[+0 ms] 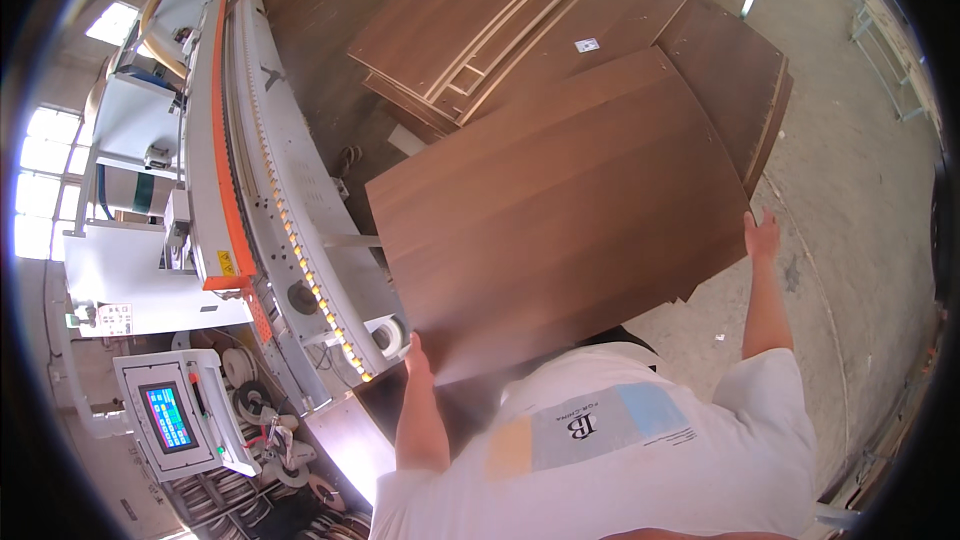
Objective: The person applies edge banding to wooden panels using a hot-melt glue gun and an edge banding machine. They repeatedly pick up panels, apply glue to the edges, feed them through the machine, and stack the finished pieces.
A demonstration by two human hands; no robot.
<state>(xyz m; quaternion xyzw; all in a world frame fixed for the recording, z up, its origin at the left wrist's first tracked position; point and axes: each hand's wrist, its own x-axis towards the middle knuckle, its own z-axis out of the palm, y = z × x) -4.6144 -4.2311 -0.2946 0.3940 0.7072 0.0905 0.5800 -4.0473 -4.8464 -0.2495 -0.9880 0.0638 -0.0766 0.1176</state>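
A large brown wood-grain panel point(560, 200) lies in front of my body, its near edge close to my waist. My left hand point(419, 356) grips its near left corner, beside the long machine. At the right end of the panel, my right hand point(763, 235) holds the edge, thumb toward the board and fingers pointing away from me. The undersides of both grips are hidden. Beyond this panel, more brown panels point(725, 70) are stacked, some with pale unfinished edges and small white labels point(587, 45).
Along the left runs an edge-banding machine point(225, 140) with an orange rail and a row of yellow rollers point(290, 230). A control screen point(170, 417) stands at the lower left, near rolls of banding point(250, 400). Concrete floor point(830, 160) stretches to the right, with a metal rack point(890, 60) beyond.
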